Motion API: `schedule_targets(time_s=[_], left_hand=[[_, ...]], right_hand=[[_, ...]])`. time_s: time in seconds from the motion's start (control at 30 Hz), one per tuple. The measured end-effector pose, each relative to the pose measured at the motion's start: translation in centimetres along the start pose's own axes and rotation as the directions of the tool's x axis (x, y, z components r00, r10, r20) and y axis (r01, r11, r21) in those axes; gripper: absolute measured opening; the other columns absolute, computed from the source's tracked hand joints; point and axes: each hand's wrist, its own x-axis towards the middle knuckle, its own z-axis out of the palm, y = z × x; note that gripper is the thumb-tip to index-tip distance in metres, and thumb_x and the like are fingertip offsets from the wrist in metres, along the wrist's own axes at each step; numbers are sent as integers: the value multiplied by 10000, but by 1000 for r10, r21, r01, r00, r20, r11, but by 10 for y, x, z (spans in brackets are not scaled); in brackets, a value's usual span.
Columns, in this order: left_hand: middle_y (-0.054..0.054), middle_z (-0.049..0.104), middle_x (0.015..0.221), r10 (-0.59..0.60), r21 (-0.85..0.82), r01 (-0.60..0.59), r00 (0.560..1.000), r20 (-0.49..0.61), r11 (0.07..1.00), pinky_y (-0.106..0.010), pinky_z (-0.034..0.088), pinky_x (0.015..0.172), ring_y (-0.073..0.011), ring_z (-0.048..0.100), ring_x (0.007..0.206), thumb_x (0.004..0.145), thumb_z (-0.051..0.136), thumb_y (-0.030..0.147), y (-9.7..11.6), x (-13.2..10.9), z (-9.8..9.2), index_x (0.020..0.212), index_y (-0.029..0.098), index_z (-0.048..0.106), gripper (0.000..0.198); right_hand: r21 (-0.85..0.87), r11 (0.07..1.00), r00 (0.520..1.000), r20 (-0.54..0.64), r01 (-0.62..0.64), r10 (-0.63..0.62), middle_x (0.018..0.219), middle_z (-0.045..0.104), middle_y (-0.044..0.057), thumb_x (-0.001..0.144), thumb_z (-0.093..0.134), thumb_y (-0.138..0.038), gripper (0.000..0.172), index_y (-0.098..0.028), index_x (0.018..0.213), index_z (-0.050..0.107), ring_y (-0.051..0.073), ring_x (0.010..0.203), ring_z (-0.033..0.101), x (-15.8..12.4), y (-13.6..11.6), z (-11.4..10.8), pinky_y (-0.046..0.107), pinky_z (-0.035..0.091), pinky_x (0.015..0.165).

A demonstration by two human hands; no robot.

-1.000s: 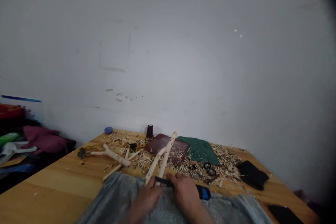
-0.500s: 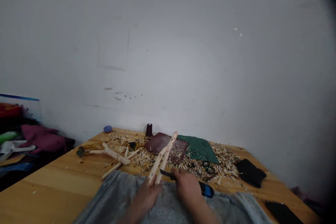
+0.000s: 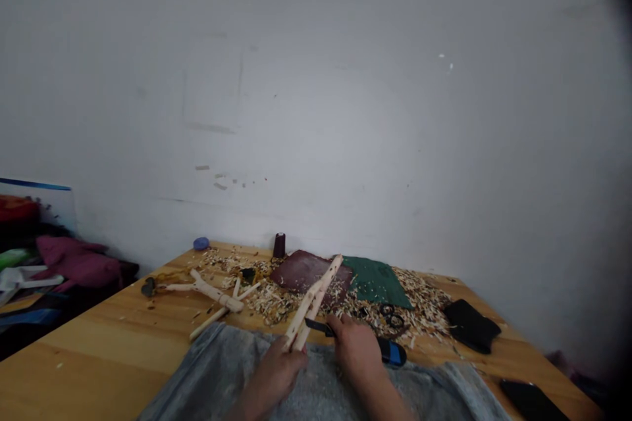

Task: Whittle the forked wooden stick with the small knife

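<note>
A peeled, forked wooden stick (image 3: 316,295) slants up and to the right, and my left hand (image 3: 279,368) is closed around the lower ends of its two prongs. My right hand (image 3: 358,347) grips a knife (image 3: 392,351) with a black and blue handle. The dark blade points left, and its tip is at the stick's right prong; whether it touches the wood I cannot tell. Under both hands lies a grey cloth (image 3: 227,355) over the table's front edge. Other peeled forked sticks (image 3: 214,293) rest on the table to the left.
Wood shavings (image 3: 429,299) are strewn across the wooden table (image 3: 99,348). Among them lie a maroon sheet (image 3: 301,270), a green sheet (image 3: 378,283) and scissors (image 3: 392,316). A thread spool (image 3: 279,245) stands behind. A black pad (image 3: 471,325) and a phone (image 3: 530,400) are at right.
The forked stick has tipped further to the right, its top end lower. My left hand has turned slightly with it, and the knife has shifted a little to the right.
</note>
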Motion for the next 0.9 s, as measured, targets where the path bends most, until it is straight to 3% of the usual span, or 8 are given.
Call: schedule_targets(time_s=[0.23, 0.47, 0.67, 0.9], left_hand=[[117, 278, 328, 71, -145, -59, 995, 75, 988, -197, 126, 281, -68, 173, 256, 649, 461, 273, -7, 3, -2, 655, 235, 407, 67], [113, 302, 323, 59, -162, -37, 989, 133, 986, -197, 125, 279, -61, 189, 248, 642, 506, 348, -15, 4, 0, 648, 227, 436, 139], [117, 293, 335, 42, -119, -30, 993, 106, 993, -201, 129, 273, -67, 197, 243, 658, 493, 319, -9, 2, 0, 662, 238, 425, 105], [118, 287, 340, 53, -110, -39, 991, 127, 993, -200, 101, 269, -59, 171, 239, 667, 469, 296, -12, 6, -1, 651, 232, 427, 79]], right_hand=[[33, 998, 998, -7, 62, -62, 900, 648, 47, 828, 423, -109, 347, -276, 1097, 564, 194, 800, 620, -5, -16, 3, 249, 409, 640], [13, 997, 997, 41, -70, 69, 948, 654, 86, 792, 397, -72, 444, -254, 1165, 554, 214, 811, 633, 4, 11, 0, 274, 410, 633], [56, 997, 999, 12, 46, -47, 898, 654, 37, 820, 408, -102, 396, -304, 1124, 561, 182, 779, 630, -4, -11, 4, 242, 391, 621], [-10, 993, 992, 42, -118, 119, 927, 657, 93, 793, 389, -54, 446, -244, 1160, 556, 222, 802, 639, 7, 15, 3, 275, 409, 619]])
